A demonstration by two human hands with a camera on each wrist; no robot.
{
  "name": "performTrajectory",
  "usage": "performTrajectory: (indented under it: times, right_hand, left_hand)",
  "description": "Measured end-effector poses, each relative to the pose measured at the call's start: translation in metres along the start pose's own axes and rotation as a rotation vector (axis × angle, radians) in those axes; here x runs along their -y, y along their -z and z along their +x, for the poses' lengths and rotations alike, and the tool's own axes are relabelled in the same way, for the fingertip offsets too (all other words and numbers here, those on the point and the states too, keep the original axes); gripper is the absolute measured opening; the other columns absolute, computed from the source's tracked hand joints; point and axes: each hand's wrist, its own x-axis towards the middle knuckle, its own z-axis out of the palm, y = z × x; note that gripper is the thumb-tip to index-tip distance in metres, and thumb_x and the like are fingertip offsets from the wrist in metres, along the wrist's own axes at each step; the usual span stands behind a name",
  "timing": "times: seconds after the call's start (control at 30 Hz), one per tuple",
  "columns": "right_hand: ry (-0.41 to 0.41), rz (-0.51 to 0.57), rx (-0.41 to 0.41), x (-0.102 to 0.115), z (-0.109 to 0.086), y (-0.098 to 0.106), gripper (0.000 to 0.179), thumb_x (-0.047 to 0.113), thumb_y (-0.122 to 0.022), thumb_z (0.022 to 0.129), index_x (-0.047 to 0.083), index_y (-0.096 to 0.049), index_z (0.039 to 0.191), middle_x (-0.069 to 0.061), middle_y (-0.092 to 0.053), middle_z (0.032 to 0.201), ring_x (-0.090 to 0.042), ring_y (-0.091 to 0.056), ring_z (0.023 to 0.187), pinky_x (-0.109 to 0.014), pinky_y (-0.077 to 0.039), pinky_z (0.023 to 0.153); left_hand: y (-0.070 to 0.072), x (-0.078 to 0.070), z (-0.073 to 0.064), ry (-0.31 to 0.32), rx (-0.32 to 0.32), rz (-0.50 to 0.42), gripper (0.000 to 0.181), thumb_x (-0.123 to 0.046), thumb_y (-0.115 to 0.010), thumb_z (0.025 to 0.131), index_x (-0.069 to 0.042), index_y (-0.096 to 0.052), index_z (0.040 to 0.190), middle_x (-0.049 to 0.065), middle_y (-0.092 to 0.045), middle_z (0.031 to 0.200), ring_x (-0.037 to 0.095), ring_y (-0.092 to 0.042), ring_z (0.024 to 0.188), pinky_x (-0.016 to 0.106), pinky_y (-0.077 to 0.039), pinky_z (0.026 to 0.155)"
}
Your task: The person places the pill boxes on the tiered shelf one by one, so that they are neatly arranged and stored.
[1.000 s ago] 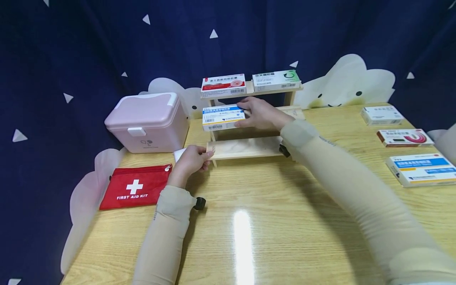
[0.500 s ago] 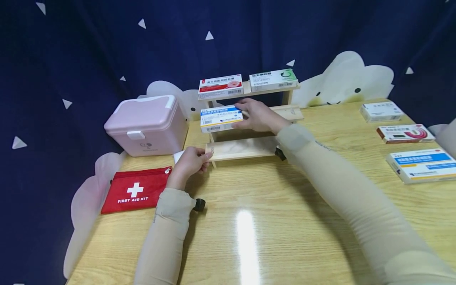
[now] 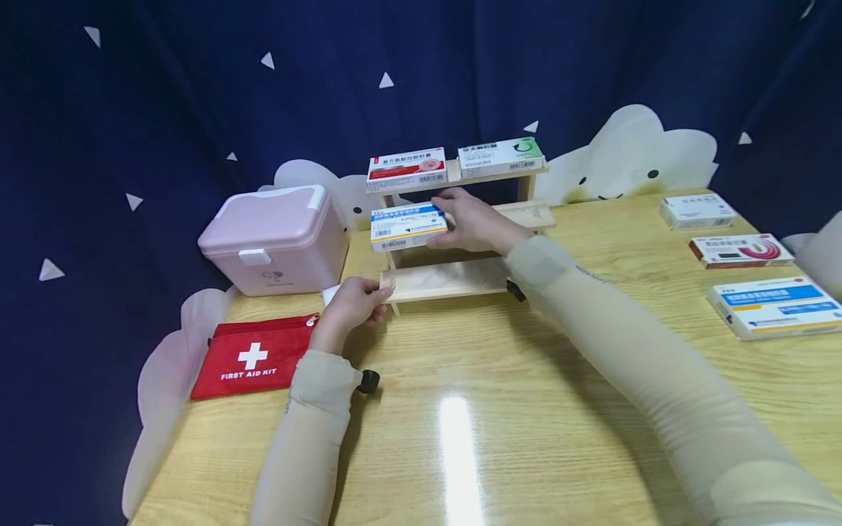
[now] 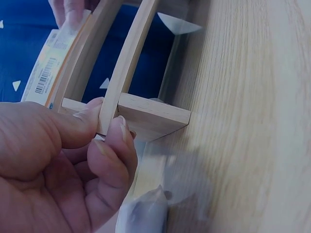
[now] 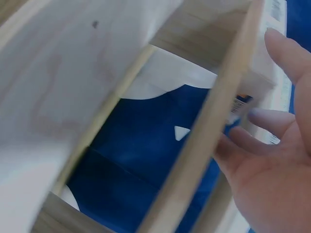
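Note:
A stepped wooden display rack [image 3: 454,280] stands on the table. My left hand [image 3: 354,305] pinches the left end of its lowest board between thumb and fingers, seen close in the left wrist view. On the left of the middle step lies a white medicine box [image 3: 406,226] with blue and orange bands. My right hand [image 3: 475,221] holds this box by its right end, thumb in front and fingers over the top. Along the top step sit a red-and-white medicine box [image 3: 408,169] and a green-and-white medicine box [image 3: 500,157], side by side.
Left of the rack are a pink lidded case [image 3: 272,241] and a red first aid pouch [image 3: 256,356]. A white object, partly hidden, lies behind my left hand. Three more medicine boxes, including a blue-and-white box [image 3: 776,307], lie in a column at the table's right.
The head view has shifted slightly. Both hands keep their places on the rack and the box, and the box stays on the left of the middle step.

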Motion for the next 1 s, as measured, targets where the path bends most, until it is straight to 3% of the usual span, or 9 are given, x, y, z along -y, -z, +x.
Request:
performTrajectory:
  times: [0.3, 0.6, 0.8, 1.0]
  right_hand:
    - [0.109, -0.106, 0.014, 0.005, -0.042, 0.039, 0.077, 0.040, -0.073, 0.090, 0.003, -0.041, 0.149, -0.018, -0.034, 0.154, -0.036, -0.033, 0.141, -0.046, -0.025, 0.116]
    - [0.163, -0.216, -0.041, -0.001, -0.120, 0.087, 0.065, 0.032, -0.073, 0.092, 0.004, -0.049, 0.145, -0.019, -0.042, 0.148, -0.039, -0.044, 0.132, -0.054, -0.034, 0.108]
    - [0.161, -0.235, -0.106, -0.028, -0.183, 0.110, 0.058, 0.028, -0.074, 0.091, 0.006, -0.054, 0.141, -0.018, -0.050, 0.140, -0.039, -0.052, 0.123, -0.057, -0.041, 0.099]
    - [0.041, -0.276, -0.130, -0.082, -0.244, 0.125, 0.058, 0.029, -0.075, 0.090, 0.008, -0.055, 0.141, -0.019, -0.051, 0.139, -0.040, -0.056, 0.115, -0.057, -0.043, 0.093]
  left_hand:
    - [-0.004, 0.008, 0.002, 0.009, 0.001, -0.021, 0.027, -0.021, -0.060, 0.101, 0.005, -0.065, 0.108, 0.011, -0.062, 0.078, 0.014, -0.058, 0.062, 0.026, -0.053, 0.059]
    - [-0.003, 0.012, 0.003, -0.012, 0.005, -0.018, 0.028, -0.022, -0.058, 0.102, 0.005, -0.065, 0.104, 0.014, -0.063, 0.080, 0.015, -0.059, 0.063, 0.028, -0.055, 0.060]
    - [-0.003, 0.008, 0.003, -0.004, 0.020, -0.010, 0.031, -0.022, -0.057, 0.103, 0.006, -0.062, 0.115, 0.014, -0.063, 0.084, 0.014, -0.060, 0.064, 0.028, -0.055, 0.062]
    - [-0.002, 0.003, 0.000, -0.024, 0.029, -0.003, 0.030, -0.022, -0.057, 0.103, 0.006, -0.063, 0.110, 0.012, -0.062, 0.082, 0.014, -0.059, 0.063, 0.027, -0.054, 0.062]
